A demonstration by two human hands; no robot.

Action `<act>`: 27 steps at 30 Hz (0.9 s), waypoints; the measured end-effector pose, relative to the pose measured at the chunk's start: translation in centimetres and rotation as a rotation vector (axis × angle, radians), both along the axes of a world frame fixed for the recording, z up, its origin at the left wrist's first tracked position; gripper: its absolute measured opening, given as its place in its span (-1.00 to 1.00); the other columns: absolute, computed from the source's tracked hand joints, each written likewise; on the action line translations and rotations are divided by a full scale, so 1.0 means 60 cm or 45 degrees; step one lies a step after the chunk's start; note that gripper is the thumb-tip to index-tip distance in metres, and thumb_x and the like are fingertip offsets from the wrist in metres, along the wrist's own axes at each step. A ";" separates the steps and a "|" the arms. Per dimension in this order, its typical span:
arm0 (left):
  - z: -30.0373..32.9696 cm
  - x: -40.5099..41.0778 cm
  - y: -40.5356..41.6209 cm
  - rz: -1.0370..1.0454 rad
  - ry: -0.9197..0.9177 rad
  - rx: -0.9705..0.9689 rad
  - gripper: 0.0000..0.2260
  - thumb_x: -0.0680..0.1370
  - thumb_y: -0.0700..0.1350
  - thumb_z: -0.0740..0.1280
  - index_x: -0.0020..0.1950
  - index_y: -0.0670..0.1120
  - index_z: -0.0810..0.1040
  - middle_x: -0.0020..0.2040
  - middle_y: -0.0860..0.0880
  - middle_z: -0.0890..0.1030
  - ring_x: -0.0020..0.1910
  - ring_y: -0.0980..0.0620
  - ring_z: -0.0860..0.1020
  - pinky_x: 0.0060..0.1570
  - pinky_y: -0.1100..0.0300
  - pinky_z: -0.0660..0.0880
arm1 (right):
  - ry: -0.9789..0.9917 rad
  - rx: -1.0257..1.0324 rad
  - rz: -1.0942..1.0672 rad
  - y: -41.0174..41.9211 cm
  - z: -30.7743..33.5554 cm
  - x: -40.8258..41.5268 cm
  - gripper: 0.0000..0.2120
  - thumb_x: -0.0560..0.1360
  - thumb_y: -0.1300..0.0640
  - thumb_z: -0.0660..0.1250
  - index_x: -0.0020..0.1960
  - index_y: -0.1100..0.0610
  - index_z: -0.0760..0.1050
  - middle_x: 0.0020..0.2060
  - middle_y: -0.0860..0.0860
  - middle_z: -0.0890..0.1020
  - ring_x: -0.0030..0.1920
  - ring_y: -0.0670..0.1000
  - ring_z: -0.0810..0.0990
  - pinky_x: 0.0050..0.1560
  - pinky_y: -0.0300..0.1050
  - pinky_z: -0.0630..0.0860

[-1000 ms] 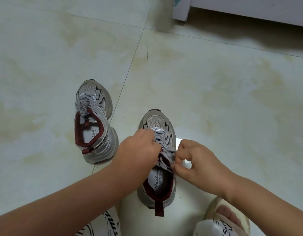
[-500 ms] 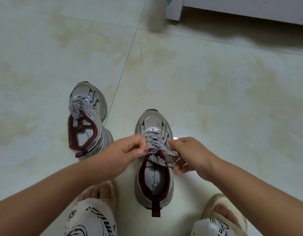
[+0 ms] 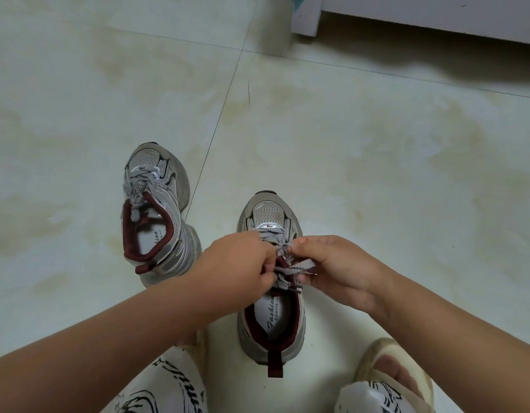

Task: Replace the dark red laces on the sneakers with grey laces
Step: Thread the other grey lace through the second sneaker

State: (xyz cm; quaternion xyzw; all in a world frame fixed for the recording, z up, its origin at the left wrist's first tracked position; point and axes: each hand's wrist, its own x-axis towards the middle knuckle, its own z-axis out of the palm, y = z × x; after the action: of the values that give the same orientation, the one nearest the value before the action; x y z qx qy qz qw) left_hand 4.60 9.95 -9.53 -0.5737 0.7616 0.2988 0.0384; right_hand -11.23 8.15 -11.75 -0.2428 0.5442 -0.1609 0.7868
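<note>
1. Near sneaker (image 3: 271, 281) is standing upright on the floor (image 3: 377, 150), toe pointing away, between the person's knees. Upper is grey-silver mesh with dark trim; collar lining and heel tab are dark red; the insole is showing printed script.
2. Grey lace (image 3: 299, 267), flat with dark flecks, is running through the eyelets of the near sneaker; its free ends are crossing over the tongue.
3. Left hand (image 3: 240, 263) is reaching in from the left, fingers curled and pinching the lace at mid-tongue.
4. Right hand (image 3: 338, 269) is facing it from the right, thumb and fingers pinching a flat lace end that is lying across them. The two hands are almost touching over the tongue.
5. Far sneaker (image 3: 156, 213) is sitting to the left and further away, apart from the near one, leaning slightly; same colours, grey lace (image 3: 138, 189) threaded, ends lying loose at the opening.
6. White furniture edge (image 3: 406, 16) is showing at top right.
7. Slipper (image 3: 398, 371) is showing at bottom right.
</note>
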 end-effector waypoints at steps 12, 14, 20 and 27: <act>-0.018 -0.007 0.003 0.210 0.115 0.060 -0.89 0.46 -0.11 0.34 -0.23 -0.06 0.64 -0.38 0.11 0.49 -0.36 0.18 0.41 -0.33 0.39 0.32 | 0.000 0.068 -0.261 -0.011 -0.003 0.005 -0.77 0.46 0.47 0.21 -0.17 0.15 0.45 -0.42 0.05 0.57 -0.45 -0.07 0.48 -0.42 -0.25 0.50; -0.017 -0.003 0.007 0.312 0.242 0.114 -0.92 0.43 -0.15 0.37 -0.25 -0.04 0.62 -0.40 0.16 0.44 -0.39 0.22 0.40 -0.36 0.45 0.29 | 0.178 0.021 -0.111 -0.009 -0.003 0.002 -0.82 0.47 0.40 0.25 -0.18 0.14 0.45 -0.36 0.05 0.55 -0.40 -0.03 0.49 -0.36 -0.19 0.51; -0.020 0.000 0.016 0.352 0.358 0.111 -0.76 0.41 -0.17 0.38 -0.38 0.09 0.46 -0.36 0.13 0.44 -0.28 0.27 0.44 -0.31 0.43 0.32 | 0.482 -0.103 0.262 -0.021 0.021 -0.004 -0.81 0.47 0.10 0.34 -0.21 0.21 0.49 -0.42 0.06 0.46 -0.52 -0.03 0.39 -0.46 -0.22 0.48; -0.023 0.005 0.015 0.270 0.370 0.015 -0.78 0.43 -0.18 0.32 -0.34 0.05 0.37 -0.30 0.07 0.48 -0.26 0.10 0.45 -0.22 0.17 0.40 | 0.605 -0.097 0.418 -0.026 0.018 0.021 -0.89 0.45 0.25 0.35 -0.18 0.27 0.46 -0.50 0.09 0.42 -0.64 -0.06 0.38 -0.56 -0.27 0.46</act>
State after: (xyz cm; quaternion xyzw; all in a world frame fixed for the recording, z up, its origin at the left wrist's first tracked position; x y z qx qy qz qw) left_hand 4.92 10.85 -10.94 -0.6012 0.6927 0.3856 -0.1004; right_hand -10.00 6.57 -10.65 -0.3879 0.6603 0.0096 0.6430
